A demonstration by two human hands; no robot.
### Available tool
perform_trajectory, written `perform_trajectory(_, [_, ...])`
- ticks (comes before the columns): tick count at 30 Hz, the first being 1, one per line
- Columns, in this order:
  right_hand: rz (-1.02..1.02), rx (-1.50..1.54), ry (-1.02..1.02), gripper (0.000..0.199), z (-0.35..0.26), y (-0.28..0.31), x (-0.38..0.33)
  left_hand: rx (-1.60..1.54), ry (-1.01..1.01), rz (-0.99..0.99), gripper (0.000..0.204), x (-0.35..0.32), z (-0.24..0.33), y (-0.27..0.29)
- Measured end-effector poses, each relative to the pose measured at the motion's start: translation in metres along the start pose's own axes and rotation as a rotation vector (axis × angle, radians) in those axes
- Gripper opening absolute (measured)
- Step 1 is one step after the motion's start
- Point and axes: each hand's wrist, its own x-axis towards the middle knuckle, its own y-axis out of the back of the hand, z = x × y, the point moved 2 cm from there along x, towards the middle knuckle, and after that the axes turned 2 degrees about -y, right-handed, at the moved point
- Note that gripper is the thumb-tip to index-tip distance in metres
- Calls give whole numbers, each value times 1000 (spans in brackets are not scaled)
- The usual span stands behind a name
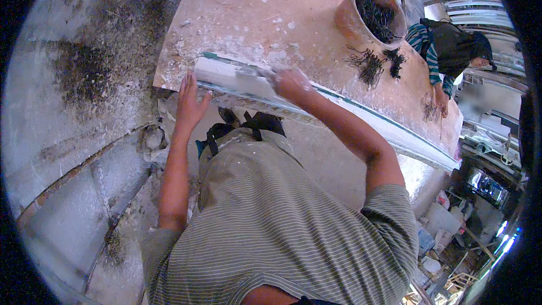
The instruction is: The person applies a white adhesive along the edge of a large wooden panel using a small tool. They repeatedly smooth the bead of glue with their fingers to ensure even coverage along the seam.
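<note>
A long white strip (361, 108), like a plaster moulding with dark green edges, lies along the near side of a board-topped table. My right hand (292, 86) is closed around a flat grey scraper (253, 72), blurred by motion, over the left part of the strip. The exact shape of its blade cannot be made out. At the strip's left end, my left hand (192, 104) rests against the table's near edge, with fingers stretched and thumb apart. Nothing shows in it.
Beyond the strip, the stained brown tabletop (248, 11) bears a round tub (347, 20) of dark wiry strands. Loose dark bundles (368, 66) lie beside it. At the right, another person (449, 51) leans over the table, hands on thin strands. A stained wall (84, 96) stands left.
</note>
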Motion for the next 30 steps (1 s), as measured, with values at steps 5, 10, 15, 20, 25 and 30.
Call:
perform_trajectory(5, [-153, -92, -72, 48, 47, 28, -86, -204, 119, -15, 80, -1, 4, 9])
perform_trajectory(10, [-98, -144, 98, 50, 90, 13, -99, -304, 304, -12, 81, -31, -4, 10])
perform_trajectory(15, [-172, -175, 106, 47, 59, -18, -13, -355, 350, 31, 78, -67, -24, -6])
perform_trajectory(20, [7, -22, 138, 21, -20, -21, 74, -478, 523, 29, 75, -82, -10, -14])
perform_trajectory(25, [-102, -73, 144, 27, -53, -25, 131, -488, 537, 97, 73, -83, 24, -22])
perform_trajectory(30, [-124, -7, 47, 20, -45, -21, 108, -468, 473, 211, 64, -95, 33, -22])
